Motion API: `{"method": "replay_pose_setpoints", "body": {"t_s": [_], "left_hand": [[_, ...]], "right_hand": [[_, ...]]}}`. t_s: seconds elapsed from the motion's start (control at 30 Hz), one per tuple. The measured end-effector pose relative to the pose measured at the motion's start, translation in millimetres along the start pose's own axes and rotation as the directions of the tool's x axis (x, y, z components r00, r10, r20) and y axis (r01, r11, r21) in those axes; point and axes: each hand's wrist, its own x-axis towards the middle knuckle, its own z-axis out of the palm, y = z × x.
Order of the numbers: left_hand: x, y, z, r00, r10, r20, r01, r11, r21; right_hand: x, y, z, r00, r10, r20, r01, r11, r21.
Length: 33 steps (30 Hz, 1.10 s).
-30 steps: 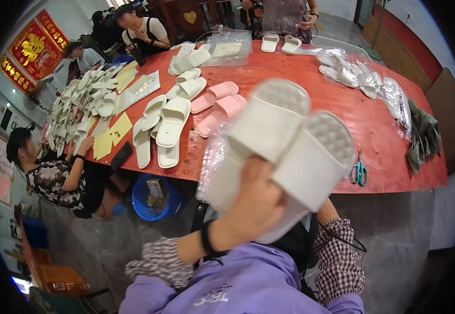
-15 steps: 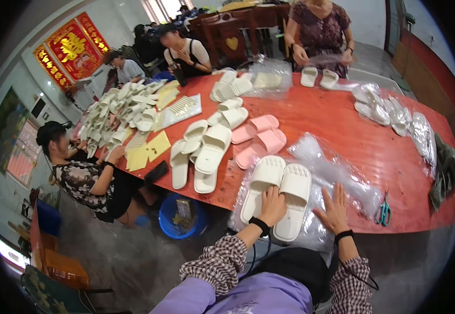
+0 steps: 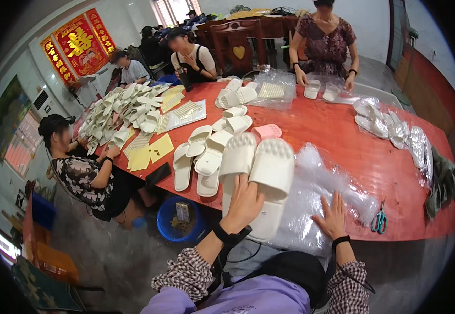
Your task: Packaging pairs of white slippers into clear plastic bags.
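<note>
A pair of cream slide slippers (image 3: 273,168) is raised above the table's near edge, side by side with the toes pointing away. My left hand (image 3: 242,205) is closed on the pair, its fingers tucked by the straps. My right hand (image 3: 333,217) lies flat with fingers spread on a stack of clear plastic bags (image 3: 298,227). Just behind the lifted pair a pink slipper (image 3: 267,131) shows in part; the rest of the pink pair is hidden. Loose cream slippers (image 3: 206,156) rest on the table to the left.
On the red table (image 3: 332,123) lie teal scissors (image 3: 380,217), bagged slippers (image 3: 395,118) and a dark cloth (image 3: 442,188) at right. A large slipper heap (image 3: 122,110) and yellow sheets (image 3: 151,149) lie left. A blue bucket (image 3: 177,222) stands on the floor. Several people sit or stand around.
My left hand has lifted the cream pair off the plastic bags, up and leftward, now covering most of the pink slippers. My right hand stays on the bags.
</note>
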Motion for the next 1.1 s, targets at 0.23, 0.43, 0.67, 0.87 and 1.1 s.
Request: {"method": "replay_pose_setpoints", "body": {"t_s": [0.23,0.43,0.67,0.87,1.1], "left_hand": [[7,117,-4,0.963,0.262,-0.055,-0.267,0.922,-0.28],[5,81,95,0.976,0.184,0.115,-0.176,0.981,-0.075],[-15,-6,167,0.834,0.105,0.542,-0.032,0.989,-0.142],[-35,-23,117,0.806,0.222,0.549,-0.127,0.97,-0.206],[-56,-53,108,0.747,0.304,0.592,-0.246,0.953,-0.179]], "right_hand": [[6,38,25,0.994,0.052,0.092,-0.055,0.998,0.031],[13,21,38,0.994,-0.088,-0.07,0.081,0.992,-0.098],[11,9,12,0.995,-0.062,-0.084,0.055,0.995,-0.08],[16,22,23,0.998,-0.062,-0.021,0.06,0.994,-0.091],[33,48,-4,0.976,-0.064,0.206,0.03,0.986,0.166]]}}
